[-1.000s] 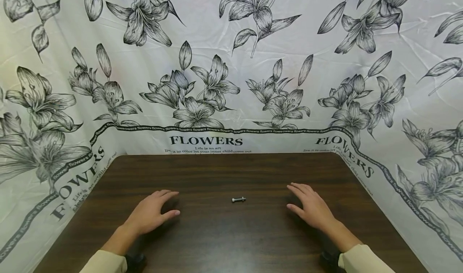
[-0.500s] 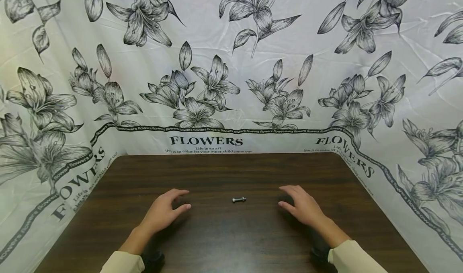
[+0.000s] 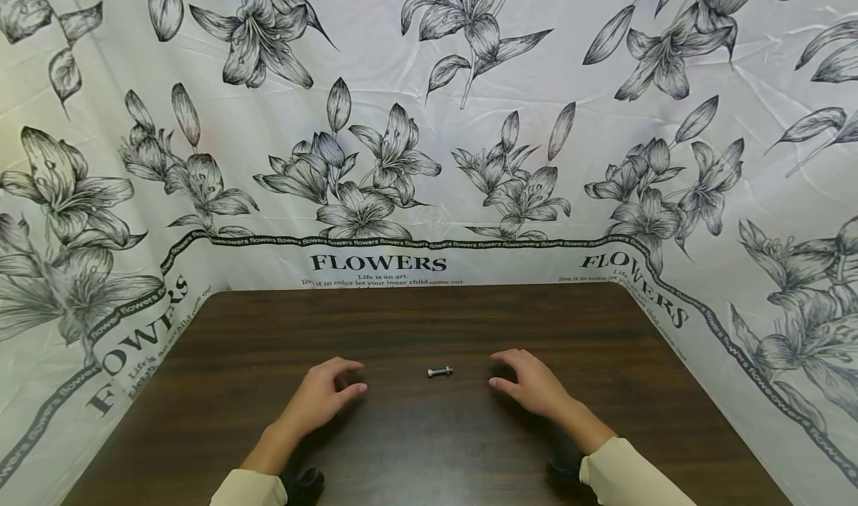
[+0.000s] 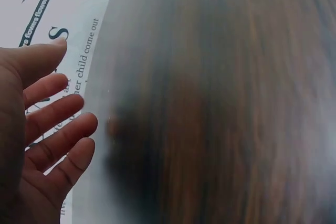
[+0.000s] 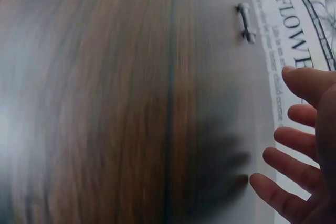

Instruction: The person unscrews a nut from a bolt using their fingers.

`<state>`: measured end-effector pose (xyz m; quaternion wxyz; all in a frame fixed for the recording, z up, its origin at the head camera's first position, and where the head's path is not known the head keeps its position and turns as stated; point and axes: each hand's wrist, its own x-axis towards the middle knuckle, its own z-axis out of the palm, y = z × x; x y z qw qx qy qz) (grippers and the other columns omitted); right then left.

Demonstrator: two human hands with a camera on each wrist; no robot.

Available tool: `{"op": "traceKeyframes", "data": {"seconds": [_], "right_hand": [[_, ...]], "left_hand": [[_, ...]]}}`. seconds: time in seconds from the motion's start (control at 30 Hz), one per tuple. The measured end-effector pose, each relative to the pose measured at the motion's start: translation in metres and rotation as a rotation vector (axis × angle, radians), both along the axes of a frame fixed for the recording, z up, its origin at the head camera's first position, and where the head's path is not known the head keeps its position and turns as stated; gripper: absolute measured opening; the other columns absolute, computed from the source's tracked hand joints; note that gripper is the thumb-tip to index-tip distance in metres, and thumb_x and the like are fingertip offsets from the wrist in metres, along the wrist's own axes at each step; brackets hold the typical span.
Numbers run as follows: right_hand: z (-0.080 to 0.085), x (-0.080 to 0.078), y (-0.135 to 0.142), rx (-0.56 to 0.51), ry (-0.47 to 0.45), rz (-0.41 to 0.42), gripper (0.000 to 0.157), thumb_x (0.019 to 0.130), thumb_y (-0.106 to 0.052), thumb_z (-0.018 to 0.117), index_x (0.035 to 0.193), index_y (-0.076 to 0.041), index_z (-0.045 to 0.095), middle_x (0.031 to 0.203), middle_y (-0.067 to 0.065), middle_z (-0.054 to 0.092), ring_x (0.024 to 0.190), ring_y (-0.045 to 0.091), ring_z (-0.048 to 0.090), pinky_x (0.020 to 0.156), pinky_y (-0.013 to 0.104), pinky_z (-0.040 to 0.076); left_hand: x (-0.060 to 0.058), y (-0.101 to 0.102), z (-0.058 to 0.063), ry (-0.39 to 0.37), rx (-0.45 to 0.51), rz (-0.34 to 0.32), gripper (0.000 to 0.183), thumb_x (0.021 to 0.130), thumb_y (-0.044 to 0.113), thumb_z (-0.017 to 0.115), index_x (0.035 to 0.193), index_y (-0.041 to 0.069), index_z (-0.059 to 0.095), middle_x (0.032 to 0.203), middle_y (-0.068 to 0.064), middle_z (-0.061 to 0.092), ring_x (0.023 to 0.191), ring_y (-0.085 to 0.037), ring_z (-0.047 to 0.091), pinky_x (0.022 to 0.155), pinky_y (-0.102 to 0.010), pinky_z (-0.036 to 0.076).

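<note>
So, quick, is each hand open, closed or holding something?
Left hand: open, holding nothing.
Right hand: open too, holding nothing; the bolt lies on the table between them.

Bolt (image 3: pixel 439 372) on the table (image 3: pixel 415 320), between left hand (image 3: pixel 320 398) and right hand (image 3: pixel 532 387), cloth (image 3: pixel 442 178) behind the table
</note>
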<state>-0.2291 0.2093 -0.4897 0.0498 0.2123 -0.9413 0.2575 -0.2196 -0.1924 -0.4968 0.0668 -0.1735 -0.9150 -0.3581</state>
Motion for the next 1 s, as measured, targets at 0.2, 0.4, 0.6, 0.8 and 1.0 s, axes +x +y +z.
{"op": "traceKeyframes", "data": {"seconds": [0.2,0.4,0.6,0.8,1.0], "right_hand": [[-0.004,-0.002,-0.015,-0.059,-0.005,0.001,0.039,0.089,-0.029,0.071,0.123,-0.012,0.064,0.122,0.004,0.063,0.112,0.027,0.058,0.092,0.049,0.046],[-0.01,-0.006,-0.028,-0.089,0.004,-0.007,0.034,0.089,-0.025,0.072,0.119,-0.011,0.066,0.115,0.003,0.065,0.104,0.025,0.06,0.087,0.047,0.048],[-0.014,-0.014,-0.039,-0.125,-0.007,-0.049,0.027,0.088,-0.023,0.073,0.113,-0.012,0.069,0.107,0.0,0.066,0.099,0.023,0.059,0.084,0.046,0.047],[-0.016,-0.016,-0.049,-0.154,0.001,-0.072,0.023,0.087,-0.022,0.074,0.108,-0.014,0.07,0.103,-0.001,0.067,0.096,0.021,0.059,0.083,0.044,0.047],[-0.019,-0.016,-0.061,-0.169,0.048,-0.138,0.016,0.083,-0.018,0.077,0.098,-0.014,0.071,0.099,0.0,0.067,0.094,0.022,0.058,0.082,0.044,0.047]], "left_hand": [[-0.004,0.013,-0.003,-0.015,0.027,0.011,0.029,0.086,0.026,0.076,0.11,0.011,0.071,0.097,0.004,0.066,0.068,-0.007,0.051,0.06,-0.026,0.044],[-0.005,0.026,-0.005,-0.033,0.043,0.019,0.026,0.085,0.023,0.077,0.108,0.011,0.072,0.093,0.005,0.065,0.067,-0.008,0.05,0.06,-0.026,0.044],[-0.008,0.036,-0.005,-0.013,0.042,0.026,0.023,0.084,0.022,0.078,0.104,0.014,0.073,0.089,0.01,0.064,0.062,-0.007,0.048,0.058,-0.026,0.042],[-0.011,0.047,-0.008,0.015,0.013,0.041,0.021,0.083,0.024,0.078,0.101,0.017,0.074,0.085,0.014,0.061,0.062,-0.006,0.047,0.06,-0.028,0.042],[-0.018,0.061,-0.009,0.012,0.017,0.049,0.021,0.084,0.025,0.077,0.102,0.016,0.073,0.087,0.01,0.063,0.064,-0.008,0.047,0.061,-0.031,0.042]]}}
